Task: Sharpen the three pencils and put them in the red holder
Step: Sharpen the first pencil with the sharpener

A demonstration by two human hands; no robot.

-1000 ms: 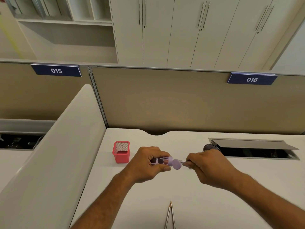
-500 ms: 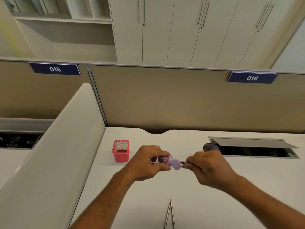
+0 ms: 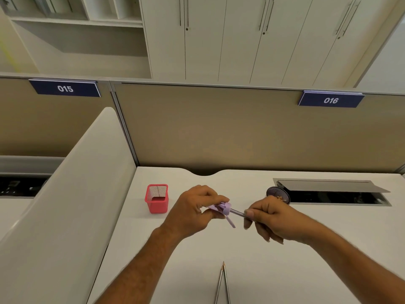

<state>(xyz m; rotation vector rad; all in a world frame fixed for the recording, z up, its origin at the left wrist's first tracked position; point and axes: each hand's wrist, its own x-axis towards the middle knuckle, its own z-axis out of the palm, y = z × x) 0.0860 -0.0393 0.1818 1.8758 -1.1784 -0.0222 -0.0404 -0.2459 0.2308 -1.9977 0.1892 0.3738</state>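
Observation:
My left hand [image 3: 192, 210] grips a lilac pencil sharpener [image 3: 222, 208] above the white desk [image 3: 197, 260]. My right hand [image 3: 271, 218] holds a dark pencil [image 3: 237, 213] whose tip is pushed into the sharpener; most of the pencil is hidden in my fist. A thin lilac piece hangs down from the sharpener's end. The red mesh holder [image 3: 156, 198] stands upright just left of my left hand, with nothing sticking out of it. Two more pencils [image 3: 222, 284] lie side by side near the desk's front edge, tips pointing away from me.
A dark round lid or dish [image 3: 277, 193] holding shavings sits behind my right hand. An open cable tray with a raised grey flap [image 3: 328, 187] is set into the desk at the back right. A white divider [image 3: 72, 194] borders the desk on the left, a beige partition behind.
The sharpener has tilted so its lilac end faces down and right, and a thin lilac piece now hangs from it. More of the pencil shows between my hands, which sit slightly farther apart.

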